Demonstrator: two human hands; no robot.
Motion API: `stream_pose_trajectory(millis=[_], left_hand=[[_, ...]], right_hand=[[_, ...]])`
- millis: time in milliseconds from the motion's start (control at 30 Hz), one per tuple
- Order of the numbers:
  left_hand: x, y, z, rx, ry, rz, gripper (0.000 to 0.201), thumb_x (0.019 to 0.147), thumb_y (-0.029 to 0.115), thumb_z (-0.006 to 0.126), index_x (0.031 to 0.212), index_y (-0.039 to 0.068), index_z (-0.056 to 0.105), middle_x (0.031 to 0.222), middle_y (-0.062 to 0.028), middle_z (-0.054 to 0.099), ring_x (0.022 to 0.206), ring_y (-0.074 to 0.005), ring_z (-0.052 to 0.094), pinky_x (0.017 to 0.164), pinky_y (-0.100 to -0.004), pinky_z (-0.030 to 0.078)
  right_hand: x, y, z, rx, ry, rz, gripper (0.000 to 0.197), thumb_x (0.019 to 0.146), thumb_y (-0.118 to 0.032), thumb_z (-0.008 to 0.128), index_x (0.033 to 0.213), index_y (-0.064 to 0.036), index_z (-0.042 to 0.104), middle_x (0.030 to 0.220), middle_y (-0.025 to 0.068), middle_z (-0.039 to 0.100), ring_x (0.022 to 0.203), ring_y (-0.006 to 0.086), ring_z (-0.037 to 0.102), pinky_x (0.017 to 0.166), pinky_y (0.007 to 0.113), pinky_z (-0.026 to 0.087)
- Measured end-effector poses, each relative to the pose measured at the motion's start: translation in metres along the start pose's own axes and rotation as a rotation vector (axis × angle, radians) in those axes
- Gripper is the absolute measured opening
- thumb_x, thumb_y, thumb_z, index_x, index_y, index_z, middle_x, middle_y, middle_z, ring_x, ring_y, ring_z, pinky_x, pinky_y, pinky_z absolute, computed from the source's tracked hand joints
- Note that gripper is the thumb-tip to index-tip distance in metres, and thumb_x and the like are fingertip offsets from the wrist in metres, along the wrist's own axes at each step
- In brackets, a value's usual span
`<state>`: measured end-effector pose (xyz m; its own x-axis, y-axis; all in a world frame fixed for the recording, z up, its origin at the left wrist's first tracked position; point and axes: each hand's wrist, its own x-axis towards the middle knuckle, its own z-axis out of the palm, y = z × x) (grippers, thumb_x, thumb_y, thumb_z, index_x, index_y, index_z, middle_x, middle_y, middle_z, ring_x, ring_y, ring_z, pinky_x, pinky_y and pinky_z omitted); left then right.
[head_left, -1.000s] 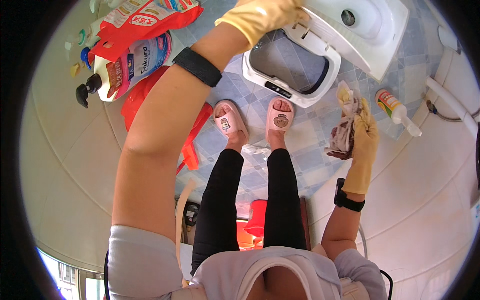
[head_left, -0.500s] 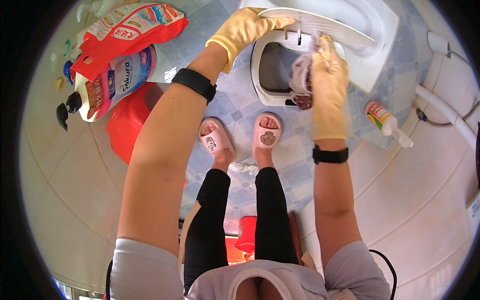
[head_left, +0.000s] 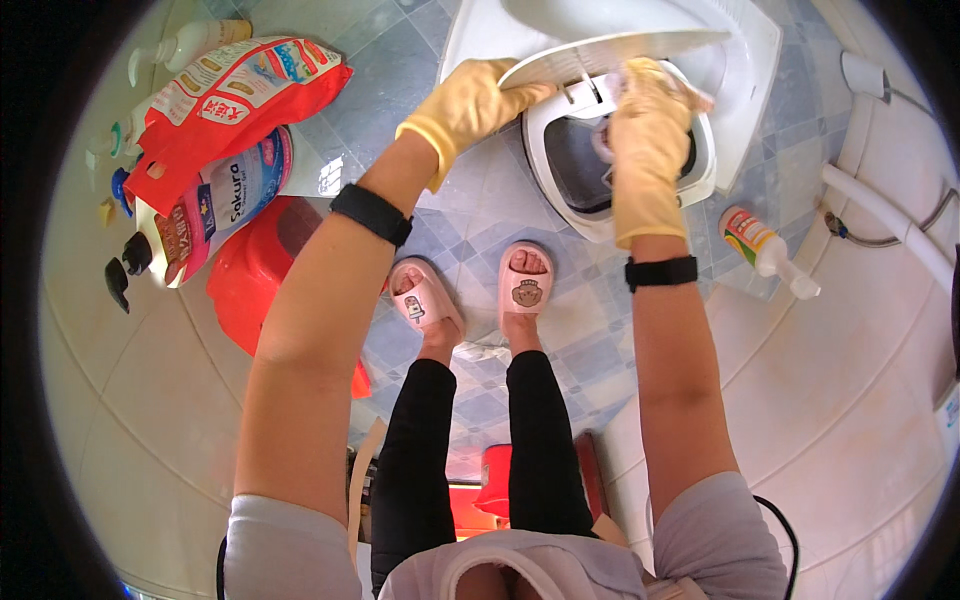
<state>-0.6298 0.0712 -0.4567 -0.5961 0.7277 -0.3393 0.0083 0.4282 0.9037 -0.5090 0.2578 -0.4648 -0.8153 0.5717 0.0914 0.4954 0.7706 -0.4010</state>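
Observation:
My left hand (head_left: 470, 108), in a yellow rubber glove, grips the left edge of a raised white lid (head_left: 640, 48). The lid is hinged to a white bin (head_left: 545, 175) with a dark inside, which stands tilted in front of me. My right hand (head_left: 650, 150), gloved alike, presses a pinkish-grey cloth (head_left: 702, 101) to the bin's rim near the hinge. Most of the cloth is hidden beneath the glove; a bit of it shows beyond the fingers.
A white ceramic basin (head_left: 752, 60) lies behind the bin. A bottle with a white nozzle (head_left: 755, 240) lies to the right, near a white pipe (head_left: 885, 225). At left are a red-and-white bag (head_left: 240, 100), a large pump bottle (head_left: 215, 215) and a red basin (head_left: 250, 285). My pink slippers (head_left: 525, 285) stand on blue tiles.
My right hand has shifted from the bin's inner side toward the rim by the hinge, so the cloth shows less. The bin, lid and left hand appear slightly changed in angle.

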Motion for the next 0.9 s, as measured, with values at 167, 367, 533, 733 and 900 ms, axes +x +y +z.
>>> stream_pose_trajectory(millis=[167,367,533,733,900], left_hand=[[-0.011,-0.019,0.008,0.019,0.045,0.016,0.037,0.091,0.036,0.066,0.107,0.003,0.07,0.084,-0.0145,0.072,0.07,-0.0245,0.065,0.069,-0.0345,0.052],[-0.02,0.015,0.002,0.108,-0.061,-0.115,0.041,0.09,0.033,0.067,0.116,0.001,0.065,0.094,-0.0202,0.07,0.083,-0.0283,0.068,0.076,-0.0334,0.052],[-0.032,0.049,0.014,0.295,-0.074,0.202,0.052,0.09,0.026,0.066,0.136,0.008,0.051,0.116,-0.0247,0.063,0.107,-0.0385,0.061,0.089,-0.041,0.05],[-0.055,0.112,0.015,0.469,-0.143,-0.111,0.059,0.091,0.031,0.06,0.145,0.015,0.041,0.113,-0.024,0.065,0.097,-0.0404,0.064,0.085,-0.0425,0.051],[-0.028,0.105,0.022,0.491,-0.098,0.048,0.048,0.087,0.024,0.055,0.133,0.009,0.052,0.109,-0.0266,0.065,0.096,-0.0423,0.063,0.086,-0.0481,0.051]], right_hand=[[-0.039,-0.061,-0.009,-0.171,-0.394,-0.178,0.024,0.093,-0.022,0.053,0.112,-0.0149,0.067,0.11,0.0147,0.066,0.098,0.0349,0.064,0.086,0.043,0.052],[0.012,-0.028,-0.014,0.796,-0.272,0.732,0.024,0.095,-0.028,0.053,0.105,-0.0083,0.062,0.087,0.0233,0.068,0.07,0.0353,0.068,0.068,0.04,0.056],[-0.009,-0.043,-0.014,-0.357,-0.366,0.024,0.035,0.093,-0.026,0.053,0.122,-0.0079,0.058,0.108,0.0227,0.067,0.098,0.033,0.067,0.084,0.041,0.054],[0.022,-0.007,-0.048,0.193,-0.429,0.516,0.049,0.087,-0.037,0.06,0.121,-0.0026,0.057,0.118,0.0226,0.063,0.103,0.0359,0.063,0.089,0.042,0.05],[0.027,0.01,-0.009,0.601,-0.003,0.273,0.026,0.094,-0.029,0.055,0.086,-0.0063,0.064,0.075,0.0082,0.063,0.073,0.0199,0.061,0.067,0.034,0.05]])
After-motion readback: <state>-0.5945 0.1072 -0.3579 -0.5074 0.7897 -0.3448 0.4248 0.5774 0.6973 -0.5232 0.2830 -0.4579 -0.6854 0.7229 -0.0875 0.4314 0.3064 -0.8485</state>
